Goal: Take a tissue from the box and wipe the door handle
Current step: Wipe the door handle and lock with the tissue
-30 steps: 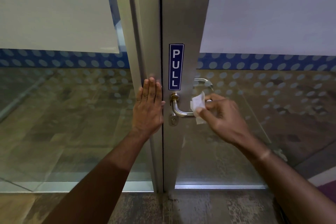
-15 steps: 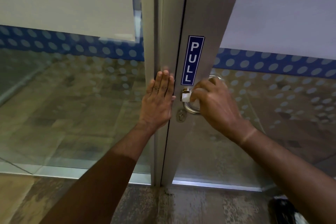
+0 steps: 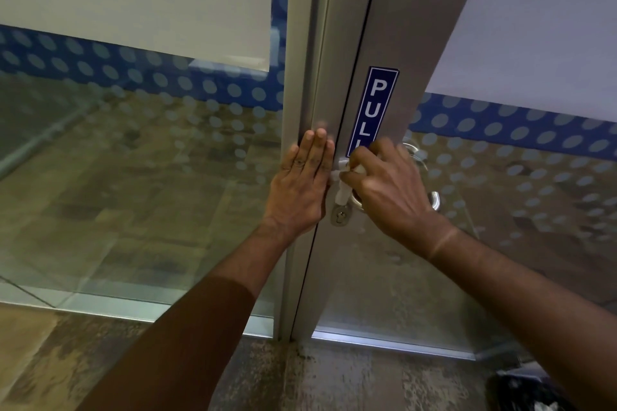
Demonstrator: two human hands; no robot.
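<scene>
My right hand [image 3: 389,192] holds a white tissue [image 3: 342,185] pressed around the base of the metal door handle [image 3: 355,201], close to the door's edge. Most of the handle is hidden under that hand; its far end [image 3: 435,201] shows past my knuckles. My left hand [image 3: 302,183] lies flat, fingers together, on the aluminium frame [image 3: 302,83] just left of the handle. The tissue box is not in view.
A blue PULL sign [image 3: 375,103] is stuck on the door stile above the handle. A keyhole [image 3: 340,217] sits below it. Glass panels with a blue dotted band [image 3: 133,73] flank the frame. A dark object [image 3: 524,392] lies on the floor at the lower right.
My right hand has slid the tissue along the handle from its outer part to its base by the door edge. The view has shifted, and my left hand has stayed on the frame.
</scene>
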